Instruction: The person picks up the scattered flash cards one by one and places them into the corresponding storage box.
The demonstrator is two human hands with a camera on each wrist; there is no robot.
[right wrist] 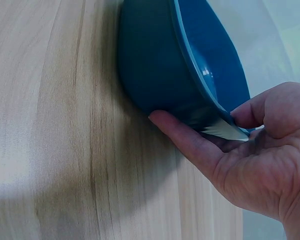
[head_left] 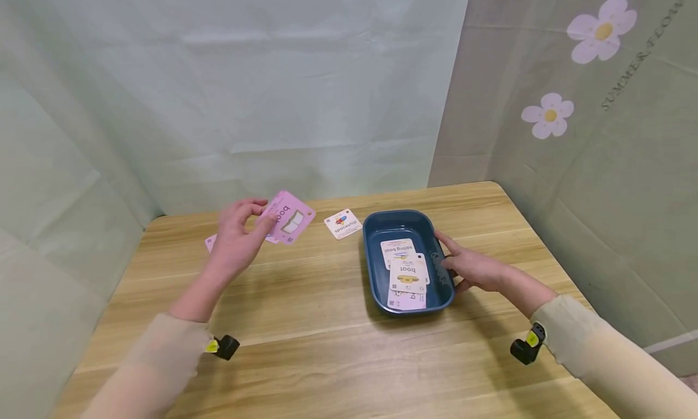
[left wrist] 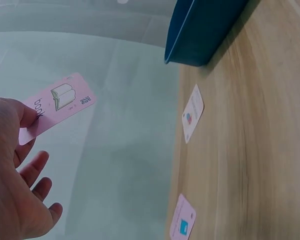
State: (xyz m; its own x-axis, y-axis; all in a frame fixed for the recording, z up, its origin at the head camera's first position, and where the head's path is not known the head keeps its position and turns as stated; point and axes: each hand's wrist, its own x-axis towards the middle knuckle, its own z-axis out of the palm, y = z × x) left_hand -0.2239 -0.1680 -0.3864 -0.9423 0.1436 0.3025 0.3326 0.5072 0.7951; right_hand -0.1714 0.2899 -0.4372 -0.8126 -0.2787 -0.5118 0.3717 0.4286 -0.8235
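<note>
My left hand [head_left: 242,237] pinches a pink flashcard [head_left: 293,220] with the word "book" and an open-book picture, held above the table. In the left wrist view the thumb lies over the card's edge and the other fingers are spread loosely. My right hand [head_left: 475,267] grips the right side wall of a blue rectangular bin [head_left: 372,267], with fingers inside and outside the rim in the right wrist view. Inside the bin lie several cards, a "boat" card [head_left: 408,277] on top and a "sailing boat" card [head_left: 397,248] partly under it.
A white card [head_left: 343,223] lies on the wooden table [head_left: 305,346] left of the bin. Another card [head_left: 209,243] is partly hidden behind my left hand, and a pink card [left wrist: 183,220] lies near the table's back edge. Pale curtains [head_left: 272,92] hang around the table.
</note>
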